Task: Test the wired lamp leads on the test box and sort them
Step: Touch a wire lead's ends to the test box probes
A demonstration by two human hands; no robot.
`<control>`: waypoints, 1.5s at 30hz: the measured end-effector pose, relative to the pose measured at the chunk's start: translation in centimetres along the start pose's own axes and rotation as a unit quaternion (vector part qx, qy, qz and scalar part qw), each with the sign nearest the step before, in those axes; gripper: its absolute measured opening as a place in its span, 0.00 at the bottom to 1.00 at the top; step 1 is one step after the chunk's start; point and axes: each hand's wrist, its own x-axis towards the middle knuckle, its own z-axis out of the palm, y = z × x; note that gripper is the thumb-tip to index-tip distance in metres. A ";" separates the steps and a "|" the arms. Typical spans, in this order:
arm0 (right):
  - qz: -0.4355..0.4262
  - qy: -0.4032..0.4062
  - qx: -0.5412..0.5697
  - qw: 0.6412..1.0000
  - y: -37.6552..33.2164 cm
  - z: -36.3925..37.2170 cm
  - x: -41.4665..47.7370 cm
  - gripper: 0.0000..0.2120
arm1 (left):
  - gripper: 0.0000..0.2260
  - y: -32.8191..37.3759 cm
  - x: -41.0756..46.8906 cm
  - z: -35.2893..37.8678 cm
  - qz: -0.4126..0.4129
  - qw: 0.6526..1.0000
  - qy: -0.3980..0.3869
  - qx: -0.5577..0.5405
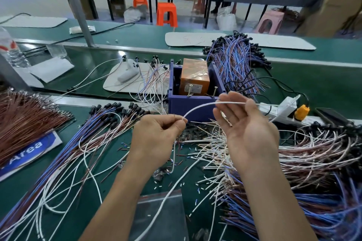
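While pinched mid-frame by the left hand [156,137], the white wire [197,107] (likely light, limp) is best held at its ends. Hold by the right hand [248,133] cannot be told.

**BENCH TALLY**

Hands: 2 (left hand [156,135], right hand [248,129]). White lead [205,104] up off the table: 1. Purple test box [188,103]: 1, w/ 1 orange block [194,76] inside and 2 screws [216,87] showing. Lead heaps [235,60]: approx 7, edges run together; single wires too many to count. Power strip [282,111]: 1, yellow plug [302,112]: 1. Water bottle [11,51]: 1. Orange stools [166,14]: 2 sure, pink stool [270,20]: 1.
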 end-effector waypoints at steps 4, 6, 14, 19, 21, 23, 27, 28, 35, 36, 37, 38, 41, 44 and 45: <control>0.052 0.014 0.131 0.990 -1.1 -0.1 0.9 0.16 | 0.11 -0.3 0.2 0.6 -0.049 0.994 -0.065 -0.073; 0.050 0.015 0.095 0.994 -1.7 -0.7 1.4 0.14 | 0.11 -0.4 0.3 0.6 -0.059 0.990 -0.028 -0.128; -0.150 0.032 -0.437 0.886 -6.3 -1.9 3.6 0.13 | 0.17 0.1 3.7 -2.9 -0.025 0.996 0.057 -0.070; -0.203 -0.019 -0.657 0.726 -6.2 -1.7 5.0 0.08 | 0.16 0.6 5.3 -1.5 -0.023 0.993 -0.007 0.115; -0.207 -0.021 -0.708 0.675 -5.8 -1.6 5.3 0.08 | 0.09 0.8 5.4 -0.7 -0.020 0.992 -0.016 0.121; -0.209 -0.024 -0.736 0.644 -5.7 -1.7 5.7 0.08 | 0.08 0.8 5.5 -0.1 -0.006 0.991 -0.011 0.135; -0.233 -0.056 -0.748 0.619 -6.0 -1.9 6.7 0.06 | 0.08 0.4 6.3 0.6 0.020 0.982 0.025 0.187; -0.245 -0.064 -0.745 0.617 -6.1 -2.0 7.0 0.05 | 0.08 0.3 6.5 0.6 0.029 0.977 0.033 0.211; -0.305 -0.120 -0.725 0.606 -7.1 -2.6 9.3 0.03 | 0.04 0.1 8.0 0.5 0.094 0.955 0.055 0.274; -0.308 -0.127 -0.721 0.607 -7.2 -2.7 9.5 0.03 | 0.04 0.0 8.2 0.5 0.094 0.955 0.055 0.275; -0.309 -0.132 -0.718 0.609 -7.2 -2.8 9.7 0.02 | 0.04 -0.2 8.3 0.6 0.093 0.956 0.054 0.275; -0.309 -0.135 -0.715 0.612 -7.2 -2.9 9.8 0.02 | 0.03 -0.3 8.4 0.6 0.090 0.957 0.053 0.272; -0.304 -0.137 -0.707 0.624 -7.0 -3.3 10.2 0.02 | 0.02 -0.5 8.7 0.8 0.083 0.957 0.053 0.272; -0.301 -0.138 -0.704 0.628 -6.7 -3.5 10.3 0.02 | 0.02 -0.7 8.9 0.9 0.081 0.952 0.068 0.287; -0.299 -0.138 -0.704 0.629 -6.7 -3.5 10.4 0.02 | 0.02 -0.8 8.9 0.9 0.078 0.952 0.076 0.285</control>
